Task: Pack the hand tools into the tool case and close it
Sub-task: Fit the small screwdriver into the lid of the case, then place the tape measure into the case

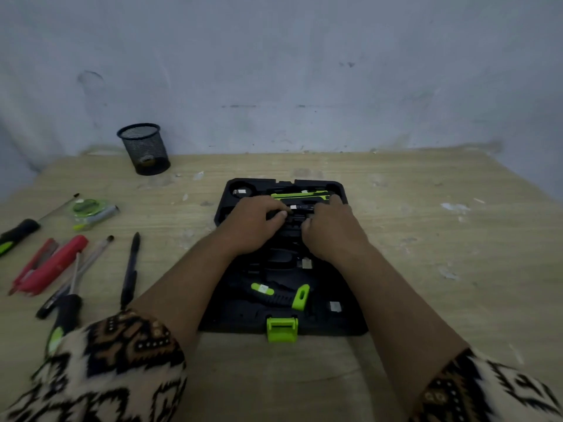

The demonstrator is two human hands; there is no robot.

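Pale wooden table | open black plastic tool case lying flat at table centre, green latch at near edge | left hand and right hand side by side over its middle slots, fingers curled on a blurred black tool, grip or press cannot be told | black-green screwdriver loose at left

We see a dim, bluish, flat-lit picture with only soft shadows. Wide-angle bending curves the table edges, and detail smears near the lower corners.
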